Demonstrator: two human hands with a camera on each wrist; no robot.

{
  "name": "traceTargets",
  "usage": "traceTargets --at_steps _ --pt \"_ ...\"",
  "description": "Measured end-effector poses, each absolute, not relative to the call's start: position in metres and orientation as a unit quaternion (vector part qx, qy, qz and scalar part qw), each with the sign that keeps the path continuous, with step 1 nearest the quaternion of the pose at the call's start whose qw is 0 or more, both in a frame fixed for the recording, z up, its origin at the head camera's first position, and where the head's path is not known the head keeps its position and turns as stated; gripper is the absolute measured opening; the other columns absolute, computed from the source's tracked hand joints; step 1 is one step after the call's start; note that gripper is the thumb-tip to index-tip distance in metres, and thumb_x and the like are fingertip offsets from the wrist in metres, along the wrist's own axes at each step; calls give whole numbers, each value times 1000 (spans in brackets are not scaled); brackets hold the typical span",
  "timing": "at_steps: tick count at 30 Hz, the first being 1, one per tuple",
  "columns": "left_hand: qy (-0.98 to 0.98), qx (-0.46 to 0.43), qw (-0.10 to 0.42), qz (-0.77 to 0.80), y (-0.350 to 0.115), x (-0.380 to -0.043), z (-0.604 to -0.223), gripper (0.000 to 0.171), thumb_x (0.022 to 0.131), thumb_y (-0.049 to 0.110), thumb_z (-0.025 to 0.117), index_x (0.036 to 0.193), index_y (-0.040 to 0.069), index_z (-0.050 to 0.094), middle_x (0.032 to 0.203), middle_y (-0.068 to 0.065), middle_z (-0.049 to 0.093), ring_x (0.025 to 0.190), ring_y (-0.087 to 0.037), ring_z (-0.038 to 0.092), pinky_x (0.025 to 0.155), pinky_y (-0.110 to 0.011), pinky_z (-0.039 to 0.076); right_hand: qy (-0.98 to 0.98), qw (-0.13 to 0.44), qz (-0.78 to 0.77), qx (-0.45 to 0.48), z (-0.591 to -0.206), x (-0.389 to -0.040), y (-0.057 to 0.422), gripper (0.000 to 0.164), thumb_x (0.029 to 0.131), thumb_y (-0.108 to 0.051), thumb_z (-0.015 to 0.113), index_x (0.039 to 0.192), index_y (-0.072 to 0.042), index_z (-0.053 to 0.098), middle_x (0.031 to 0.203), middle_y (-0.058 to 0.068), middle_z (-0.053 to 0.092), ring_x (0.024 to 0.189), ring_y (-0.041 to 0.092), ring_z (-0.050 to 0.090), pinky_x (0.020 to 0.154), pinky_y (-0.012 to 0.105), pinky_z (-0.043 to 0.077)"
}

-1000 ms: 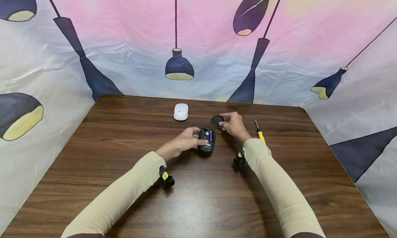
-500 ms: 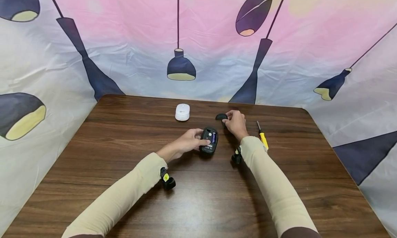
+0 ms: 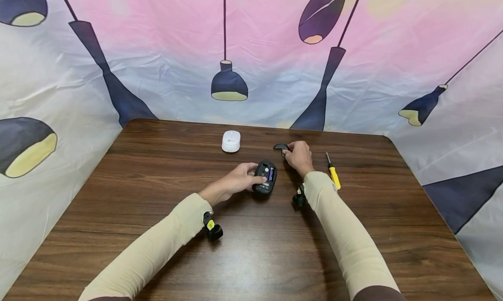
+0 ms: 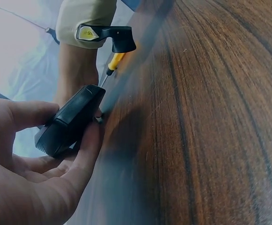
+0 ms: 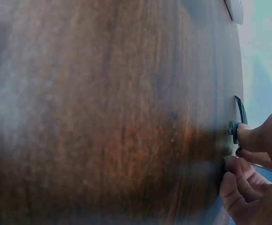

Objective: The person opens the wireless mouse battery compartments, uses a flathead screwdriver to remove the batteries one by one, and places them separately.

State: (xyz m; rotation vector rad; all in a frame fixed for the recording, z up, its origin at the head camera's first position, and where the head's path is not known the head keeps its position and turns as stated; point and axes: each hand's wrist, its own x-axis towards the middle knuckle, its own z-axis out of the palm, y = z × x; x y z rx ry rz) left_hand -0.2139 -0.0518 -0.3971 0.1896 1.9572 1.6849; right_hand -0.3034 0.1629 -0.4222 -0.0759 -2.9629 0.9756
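A black computer mouse (image 3: 265, 178) is turned underside up, its labels and open battery compartment showing in the head view. My left hand (image 3: 239, 178) grips it from the left, thumb over the underside. In the left wrist view the black mouse (image 4: 72, 123) appears edge-on between thumb and fingers, above the table. To its upper right, my right hand (image 3: 299, 157) pinches a black curved cover (image 3: 280, 147) close to the tabletop. The right wrist view has the cover (image 5: 240, 110) at its right edge, thumb against its tab; its far part is hidden by the fingers.
A white mouse (image 3: 231, 141) sits near the back of the wooden table (image 3: 165, 161). Right of my right hand lies a screwdriver (image 3: 334, 175) with a yellow handle. A patterned cloth (image 3: 259, 74) hangs behind the table's back edge.
My right hand has shifted slightly away from the mouse with the cover, which now shows at a different tilt. The right sleeve uncovers more of the screwdriver. My left hand keeps its grip.
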Motion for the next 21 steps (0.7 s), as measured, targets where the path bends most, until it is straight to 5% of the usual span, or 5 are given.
traceTargets --at_steps 21 --pt "717 46 262 644 -56 -213 -396 50 100 13 61 140 -11 43 126 -24 62 102 -21 66 89 -34 60 -950 77 303 23 -391 -294 183 24 99 -13 64 119 -1 71 114 16 70 98 35 65 89 55 55"
